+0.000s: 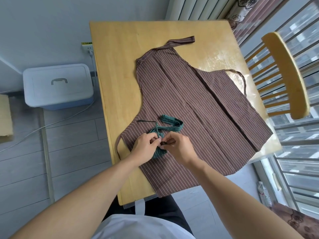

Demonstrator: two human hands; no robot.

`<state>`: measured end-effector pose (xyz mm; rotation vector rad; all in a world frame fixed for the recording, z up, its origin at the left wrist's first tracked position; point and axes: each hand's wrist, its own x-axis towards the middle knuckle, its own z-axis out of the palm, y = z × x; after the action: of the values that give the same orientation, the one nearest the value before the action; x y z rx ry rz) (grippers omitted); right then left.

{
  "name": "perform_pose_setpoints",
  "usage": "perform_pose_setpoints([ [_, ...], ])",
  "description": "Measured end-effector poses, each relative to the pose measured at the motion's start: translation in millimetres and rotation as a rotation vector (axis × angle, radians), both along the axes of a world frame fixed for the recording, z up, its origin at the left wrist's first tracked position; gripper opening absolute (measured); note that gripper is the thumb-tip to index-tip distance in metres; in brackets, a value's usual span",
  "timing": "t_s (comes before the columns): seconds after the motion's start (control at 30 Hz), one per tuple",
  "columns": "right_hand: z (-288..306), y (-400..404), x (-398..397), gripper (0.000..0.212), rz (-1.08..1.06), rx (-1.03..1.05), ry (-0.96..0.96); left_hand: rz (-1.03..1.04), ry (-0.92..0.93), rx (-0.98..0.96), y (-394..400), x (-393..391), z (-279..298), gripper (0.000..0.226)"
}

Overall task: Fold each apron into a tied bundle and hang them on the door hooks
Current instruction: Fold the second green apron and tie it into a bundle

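Head view: the green apron bundle (159, 149) sits at six o'clock on the brown apron (198, 107), on the table (117, 49). The left hand (145, 144) and right hand (179, 145) pinch its dark tie (156, 128); slack could loosen the knot, unrolling the bundle.

Wooden table (114, 54), brown striped apron (198, 109) spread flat directly on it, near corner overhanging
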<state>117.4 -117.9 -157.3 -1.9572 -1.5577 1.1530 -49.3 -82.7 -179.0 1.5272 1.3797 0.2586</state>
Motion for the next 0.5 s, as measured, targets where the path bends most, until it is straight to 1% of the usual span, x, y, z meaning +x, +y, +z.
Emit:
perform_pose_setpoints([
  [0.13,-6.0,-7.2,-6.6,0.013,-0.085,0.055,0.024,-0.009,-0.009,-0.007,0.9,-0.7,4.1,0.028],
  [0.27,-9.0,-11.8,-8.6,0.015,-0.095,0.080,0.015,0.033,-0.010,-0.014,6.4,-1.0,0.1,0.026],
  [0.37,-11.7,-11.4,-9.6,0.014,-0.120,0.085,-0.014,0.022,-0.007,-0.049,8.4,-1.9,-4.6,0.024],
  [0.43,-11.8,-9.1,-9.3,0.011,-0.136,0.098,-0.058,0.003,-0.026,-0.061,8.7,-3.4,-2.6,0.025],
  [0.5,-11.9,-6.8,-8.2,0.007,-0.155,0.088,-0.052,-0.016,-0.050,-0.092,8.8,-5.7,-0.4,0.023],
])
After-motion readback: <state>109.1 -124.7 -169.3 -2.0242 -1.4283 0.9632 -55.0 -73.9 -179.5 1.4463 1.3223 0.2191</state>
